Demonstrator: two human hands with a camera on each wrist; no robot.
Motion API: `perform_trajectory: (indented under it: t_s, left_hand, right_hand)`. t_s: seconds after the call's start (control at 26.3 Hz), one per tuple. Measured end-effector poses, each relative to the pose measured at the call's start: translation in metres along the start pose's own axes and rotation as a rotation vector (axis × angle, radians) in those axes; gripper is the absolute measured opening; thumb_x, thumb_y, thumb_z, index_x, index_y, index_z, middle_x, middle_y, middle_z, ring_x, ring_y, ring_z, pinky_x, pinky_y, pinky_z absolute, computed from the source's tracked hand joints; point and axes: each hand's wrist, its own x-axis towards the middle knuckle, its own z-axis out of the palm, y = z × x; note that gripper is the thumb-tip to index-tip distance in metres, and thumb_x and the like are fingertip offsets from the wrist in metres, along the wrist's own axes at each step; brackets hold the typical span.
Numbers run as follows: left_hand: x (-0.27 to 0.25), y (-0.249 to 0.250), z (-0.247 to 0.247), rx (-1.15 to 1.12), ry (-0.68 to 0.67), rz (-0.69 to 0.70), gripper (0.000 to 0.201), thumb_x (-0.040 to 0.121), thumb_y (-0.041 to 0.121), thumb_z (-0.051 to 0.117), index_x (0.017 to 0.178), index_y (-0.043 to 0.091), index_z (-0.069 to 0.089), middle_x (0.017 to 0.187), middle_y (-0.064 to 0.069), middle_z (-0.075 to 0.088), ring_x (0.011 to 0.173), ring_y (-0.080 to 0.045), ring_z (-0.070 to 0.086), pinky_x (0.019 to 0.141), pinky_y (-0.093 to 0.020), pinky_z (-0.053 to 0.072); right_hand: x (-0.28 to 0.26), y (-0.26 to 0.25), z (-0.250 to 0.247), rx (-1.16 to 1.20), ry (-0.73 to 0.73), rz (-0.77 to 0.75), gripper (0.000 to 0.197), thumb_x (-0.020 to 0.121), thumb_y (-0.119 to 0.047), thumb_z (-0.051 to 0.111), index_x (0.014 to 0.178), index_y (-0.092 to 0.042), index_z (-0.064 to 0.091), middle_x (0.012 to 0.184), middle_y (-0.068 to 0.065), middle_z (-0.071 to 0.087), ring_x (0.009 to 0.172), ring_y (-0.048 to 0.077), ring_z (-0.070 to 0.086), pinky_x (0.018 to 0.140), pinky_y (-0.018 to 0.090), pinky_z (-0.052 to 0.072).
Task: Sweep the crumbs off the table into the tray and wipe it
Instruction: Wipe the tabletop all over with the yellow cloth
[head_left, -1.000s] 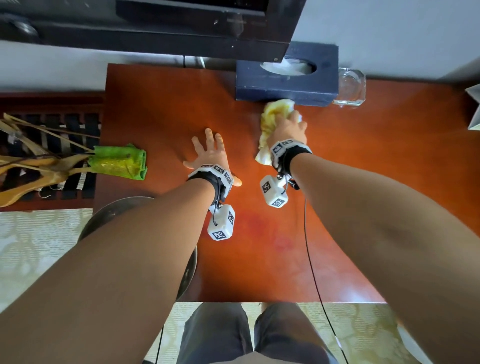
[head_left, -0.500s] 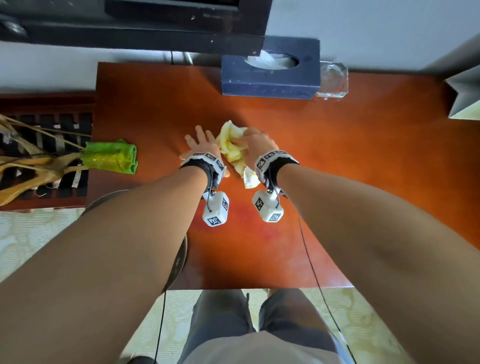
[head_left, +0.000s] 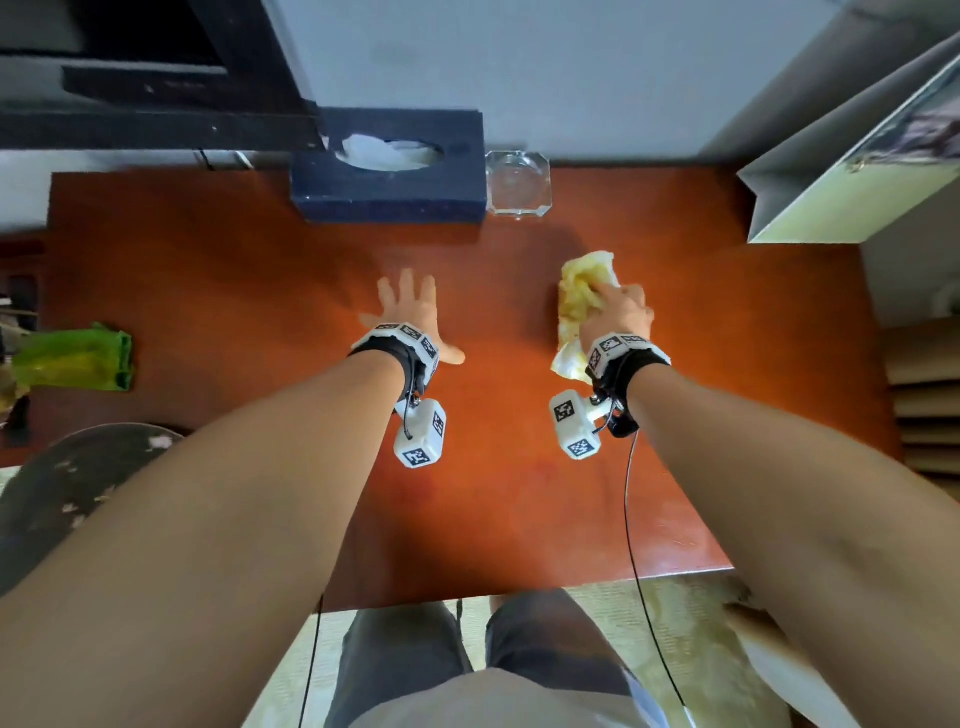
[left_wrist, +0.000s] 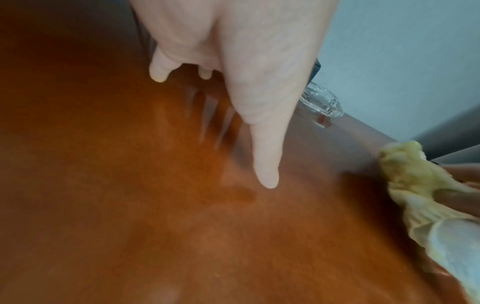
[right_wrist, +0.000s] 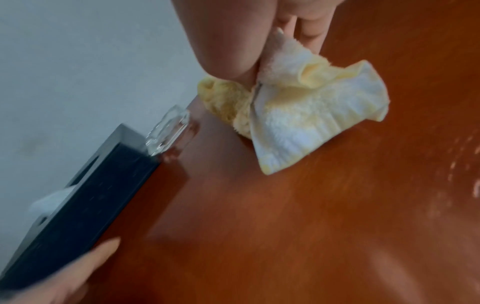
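Fingers of the right hand (head_left: 621, 312) are curled around the yellow cloth (head_left: 584, 291), pressed to the tabletop (head_left: 260, 270) near the glass ashtray (head_left: 517, 182) for wiping; left hand (head_left: 410, 312) fingers are spread flat, likely for bracing.

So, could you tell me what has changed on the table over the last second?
The right hand, gripping the yellow cloth, swept from by the tissue box toward the left hand, then out to the right. The left hand stayed flat on the table.

Head view straight down over table (head_left: 260, 291); wrist views low, close.
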Motion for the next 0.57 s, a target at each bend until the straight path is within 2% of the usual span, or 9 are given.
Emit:
perform_trajectory:
  t_s: [0.08, 0.15, 0.19, 0.27, 0.38, 0.46, 0.5, 0.57]
  left_hand:
    - [-0.001, 0.010, 0.008, 0.021, -0.085, -0.100, 0.137, 0.058, 0.061, 0.084, 0.155, 0.021, -0.005, 0.162, -0.006, -0.016, 0.148, -0.039, -0.009, 0.105, -0.073, 0.025]
    - [-0.002, 0.016, 0.015, 0.025, -0.110, -0.167, 0.143, 0.058, 0.063, 0.084, 0.154, 0.018, -0.011, 0.160, -0.006, -0.024, 0.148, -0.038, -0.013, 0.105, -0.073, 0.026]
    - [-0.002, 0.016, 0.017, 0.022, -0.104, -0.174, 0.144, 0.057, 0.063, 0.084, 0.154, 0.017, -0.012, 0.160, -0.005, -0.026, 0.148, -0.038, -0.013, 0.104, -0.073, 0.026]
    - [-0.001, 0.014, 0.019, 0.007, -0.098, -0.173, 0.145, 0.056, 0.062, 0.084, 0.154, 0.018, -0.014, 0.159, -0.002, -0.028, 0.148, -0.037, -0.015, 0.105, -0.073, 0.025]
    - [-0.001, 0.012, 0.018, -0.005, -0.099, -0.179, 0.146, 0.056, 0.061, 0.085, 0.154, 0.019, -0.013, 0.159, 0.000, -0.027, 0.148, -0.036, -0.015, 0.106, -0.073, 0.023]
    - [-0.001, 0.011, 0.017, 0.001, -0.098, -0.180, 0.145, 0.055, 0.062, 0.085, 0.155, 0.019, -0.011, 0.160, 0.000, -0.026, 0.148, -0.035, -0.014, 0.106, -0.072, 0.023]
    - [0.000, 0.011, 0.017, 0.003, -0.099, -0.180, 0.146, 0.054, 0.062, 0.085, 0.155, 0.020, -0.011, 0.160, 0.000, -0.026, 0.148, -0.035, -0.014, 0.106, -0.073, 0.024]
    - [-0.001, 0.010, 0.018, -0.001, -0.106, -0.181, 0.146, 0.053, 0.062, 0.086, 0.155, 0.020, -0.011, 0.160, 0.000, -0.026, 0.148, -0.034, -0.015, 0.106, -0.073, 0.024]
  right_hand:
    - [0.018, 0.020, -0.010, -0.066, -0.004, 0.100, 0.062, 0.084, 0.003, 0.040, 0.134, -0.031, 0.047, 0.134, 0.003, 0.033, 0.119, 0.028, 0.035, 0.078, 0.030, 0.042]
    - [0.034, 0.033, -0.013, -0.150, -0.032, 0.160, 0.052, 0.083, 0.001, 0.044, 0.128, -0.024, 0.048, 0.133, 0.004, 0.033, 0.116, 0.029, 0.035, 0.066, 0.028, 0.037]
    - [0.037, 0.035, -0.012, -0.174, -0.044, 0.178, 0.046, 0.083, -0.001, 0.045, 0.125, -0.021, 0.048, 0.132, 0.006, 0.033, 0.115, 0.029, 0.037, 0.066, 0.027, 0.035]
    - [0.041, 0.032, -0.006, -0.191, -0.041, 0.166, 0.044, 0.084, -0.004, 0.046, 0.125, -0.019, 0.047, 0.134, 0.008, 0.032, 0.115, 0.030, 0.039, 0.076, 0.028, 0.040]
    - [0.042, 0.008, 0.007, -0.100, -0.045, -0.016, 0.051, 0.082, 0.001, 0.043, 0.125, -0.026, 0.055, 0.139, 0.004, 0.034, 0.123, 0.031, 0.036, 0.089, 0.037, 0.046]
    - [0.036, -0.016, 0.015, -0.089, -0.070, -0.141, 0.055, 0.078, 0.006, 0.042, 0.116, -0.028, 0.060, 0.134, -0.002, 0.038, 0.121, 0.028, 0.035, 0.085, 0.038, 0.051]
    - [0.034, -0.029, 0.021, -0.101, -0.088, -0.197, 0.057, 0.076, 0.007, 0.043, 0.115, -0.029, 0.061, 0.132, -0.004, 0.039, 0.119, 0.026, 0.035, 0.082, 0.038, 0.052]
    - [0.029, -0.055, 0.035, -0.164, -0.153, -0.309, 0.059, 0.078, 0.005, 0.046, 0.119, -0.034, 0.059, 0.131, -0.005, 0.039, 0.116, 0.025, 0.035, 0.085, 0.038, 0.052]
